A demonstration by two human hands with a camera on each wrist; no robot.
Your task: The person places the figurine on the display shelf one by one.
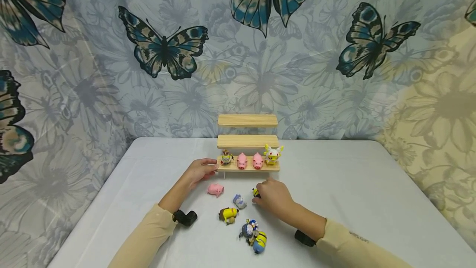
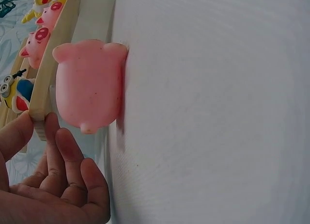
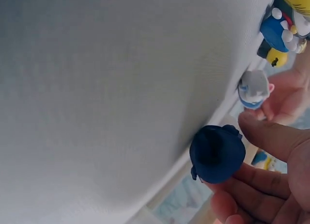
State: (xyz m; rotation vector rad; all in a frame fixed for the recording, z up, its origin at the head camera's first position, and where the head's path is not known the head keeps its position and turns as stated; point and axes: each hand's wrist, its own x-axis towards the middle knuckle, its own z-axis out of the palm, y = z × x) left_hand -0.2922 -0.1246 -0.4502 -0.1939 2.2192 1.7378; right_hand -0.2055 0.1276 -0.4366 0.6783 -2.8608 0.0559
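Note:
A three-step wooden display stand (image 1: pixel 248 171) stands at the back of the table. My left hand (image 1: pixel 201 171) pinches the left end of its lowest plank between thumb and fingers. On that plank sit a crowned minion figure (image 1: pixel 226 157), two pink toy pigs (image 1: pixel 242 161) and a white-and-yellow eared figure (image 1: pixel 273 155). Another pink pig (image 2: pixel 89 86) lies on the table just in front of my left hand. My right hand (image 1: pixel 276 198) holds a small yellow and dark-blue toy figure (image 3: pixel 217 153) between thumb and fingers, close over the table, partly hidden by the hand.
Left of my right hand lies a grey-and-blue figure (image 1: pixel 239 202), with a yellow-and-brown one (image 1: pixel 228 215) nearer me. Closer still, several small figures (image 1: pixel 248 230) cluster beside a blue-and-yellow minion (image 1: pixel 260 242). Butterfly-printed cloth (image 1: pixel 265 74) hangs behind the white table (image 1: pixel 334 185).

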